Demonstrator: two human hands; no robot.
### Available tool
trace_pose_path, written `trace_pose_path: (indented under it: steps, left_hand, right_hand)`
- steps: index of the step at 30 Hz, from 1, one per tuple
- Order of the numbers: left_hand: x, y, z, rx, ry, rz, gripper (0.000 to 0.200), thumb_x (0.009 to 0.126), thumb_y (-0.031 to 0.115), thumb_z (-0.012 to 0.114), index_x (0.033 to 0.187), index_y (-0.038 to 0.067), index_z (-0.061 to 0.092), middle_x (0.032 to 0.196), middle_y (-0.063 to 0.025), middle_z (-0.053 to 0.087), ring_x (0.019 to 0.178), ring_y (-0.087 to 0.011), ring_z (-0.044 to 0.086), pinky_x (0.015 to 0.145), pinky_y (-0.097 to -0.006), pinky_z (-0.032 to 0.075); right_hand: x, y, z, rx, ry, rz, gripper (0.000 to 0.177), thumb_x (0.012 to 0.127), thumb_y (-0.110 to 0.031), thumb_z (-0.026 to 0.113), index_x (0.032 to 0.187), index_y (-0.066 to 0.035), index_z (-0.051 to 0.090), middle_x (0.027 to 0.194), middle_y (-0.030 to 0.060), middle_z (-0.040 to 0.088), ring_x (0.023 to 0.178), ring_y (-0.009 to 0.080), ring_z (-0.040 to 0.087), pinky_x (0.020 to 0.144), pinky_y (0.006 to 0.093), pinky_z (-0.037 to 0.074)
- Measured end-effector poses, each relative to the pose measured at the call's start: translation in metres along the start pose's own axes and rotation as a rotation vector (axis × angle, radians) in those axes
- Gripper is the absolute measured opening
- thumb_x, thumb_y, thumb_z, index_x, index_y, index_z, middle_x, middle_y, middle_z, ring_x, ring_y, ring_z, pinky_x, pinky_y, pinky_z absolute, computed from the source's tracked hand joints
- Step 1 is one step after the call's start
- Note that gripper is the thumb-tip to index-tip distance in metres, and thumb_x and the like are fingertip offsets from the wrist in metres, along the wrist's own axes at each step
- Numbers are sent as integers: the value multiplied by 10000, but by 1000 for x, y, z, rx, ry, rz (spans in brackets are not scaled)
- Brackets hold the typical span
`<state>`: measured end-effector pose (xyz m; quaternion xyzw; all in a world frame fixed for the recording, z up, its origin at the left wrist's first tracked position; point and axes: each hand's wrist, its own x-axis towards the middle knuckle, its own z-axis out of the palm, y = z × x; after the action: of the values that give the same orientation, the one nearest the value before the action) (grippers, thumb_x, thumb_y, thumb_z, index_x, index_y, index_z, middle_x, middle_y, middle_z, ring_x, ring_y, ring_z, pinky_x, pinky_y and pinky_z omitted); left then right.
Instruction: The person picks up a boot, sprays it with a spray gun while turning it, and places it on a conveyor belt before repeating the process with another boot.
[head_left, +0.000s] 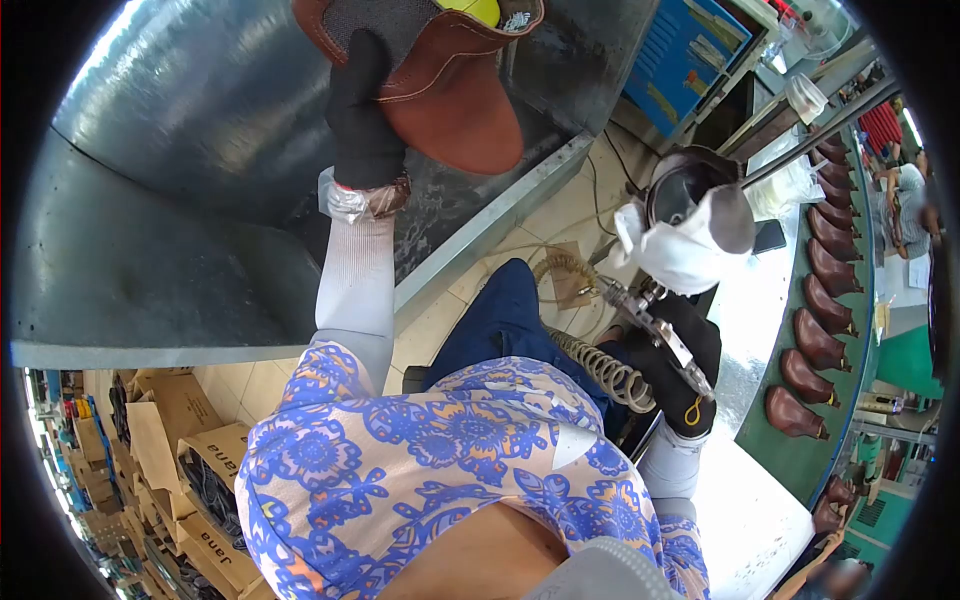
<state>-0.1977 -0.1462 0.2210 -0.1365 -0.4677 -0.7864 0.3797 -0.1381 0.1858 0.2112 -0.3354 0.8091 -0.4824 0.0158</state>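
My left hand (366, 120), in a black glove, holds a reddish-brown leather shoe upper (455, 110) in front of a grey metal booth (190, 90). Something yellow-green shows inside the shoe's opening. On the right, my right hand (685, 345), also gloved in black, is closed round a metal spray gun (655, 325) with a coiled hose (600, 370) below it. A dark cup with white cloth (690, 240) around it is just above the gun. My right fingers are partly hidden behind the gun.
Brown shoe uppers (820, 340) stand in a row on a green conveyor (770, 440) at the right. A blue metal box (680, 60) is at the top. Cardboard boxes (215, 555) stand at lower left. Other people are at the far right.
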Motion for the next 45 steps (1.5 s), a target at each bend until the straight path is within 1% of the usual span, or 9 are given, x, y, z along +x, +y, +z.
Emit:
trace_pose_path:
  steps: [5, 23, 25, 27, 28, 31, 35, 42, 45]
  left_hand:
    - [-3, -4, 3, 84, 58, 4, 524, 900, 333, 433, 1275, -16, 321, 1240, -136, 449, 1129, -258, 457, 957, -389, 376]
    - [-16, -36, 43, -232, -67, -170, 461, 896, 344, 458, 1226, 25, 412, 1189, -113, 508, 1048, -239, 522, 908, -379, 418]
    - [-19, -48, 46, -327, -101, -237, 463, 896, 351, 454, 1226, 28, 412, 1191, -115, 507, 1050, -243, 521, 911, -381, 417]
    - [-25, -61, 49, -384, -121, -282, 464, 896, 354, 453, 1226, 30, 413, 1191, -115, 507, 1051, -245, 520, 913, -383, 416]
    - [-29, -69, 54, -374, -67, -341, 503, 901, 397, 411, 1251, 38, 389, 1203, -117, 497, 1077, -256, 500, 927, -392, 401]
    - [-43, -109, 47, -422, -30, -474, 532, 905, 439, 375, 1265, 48, 379, 1208, -113, 493, 1094, -256, 484, 946, -387, 382]
    - [-56, -194, 3, -625, -59, -703, 495, 903, 433, 396, 1219, 54, 434, 1183, -90, 516, 1057, -205, 498, 964, -326, 364]
    - [-114, -229, 63, -814, -144, -1002, 385, 905, 331, 425, 1124, 16, 461, 1103, -94, 532, 997, -191, 504, 925, -312, 371]
    - [-144, -215, 104, -871, -326, -1109, 336, 906, 280, 437, 1082, -4, 467, 1066, -99, 537, 972, -190, 505, 903, -312, 377]
  right_hand:
    - [-8, -1, 2, 213, 248, 225, 288, 612, -54, 720, 859, -40, 574, 699, 67, 580, 608, 184, 574, 561, 284, 432]
    - [-41, 23, -24, 314, 85, 102, 241, 607, -50, 720, 799, -24, 578, 698, 69, 599, 563, 165, 571, 521, 267, 416]
    - [-48, 30, -23, -68, 212, 86, 206, 652, -71, 688, 825, -18, 590, 680, 67, 599, 576, 157, 576, 534, 267, 425]
    - [-58, 52, -22, 203, 550, 361, 164, 753, -134, 633, 872, -28, 594, 652, 42, 585, 544, 123, 557, 499, 246, 413]
    - [-55, 47, -33, 450, 572, 800, 281, 889, -299, 451, 931, -58, 590, 613, -26, 497, 539, 41, 481, 433, 188, 329]
    - [-63, 102, -62, 162, 739, 618, 364, 873, -345, 481, 1149, -125, 569, 781, 12, 536, 542, 39, 466, 437, 166, 326]
    - [-93, 193, -85, 471, 1116, 590, 362, 851, -294, 544, 1148, -86, 551, 845, 41, 539, 615, 87, 517, 474, 191, 376]
    - [-154, 322, -88, 766, 1346, 540, 134, 824, -199, 561, 830, -73, 517, 661, 48, 529, 572, 178, 540, 473, 307, 447]
    - [-157, 335, -84, 152, 1255, 485, 163, 819, -225, 592, 821, -70, 540, 633, 59, 558, 493, 172, 541, 450, 282, 440]
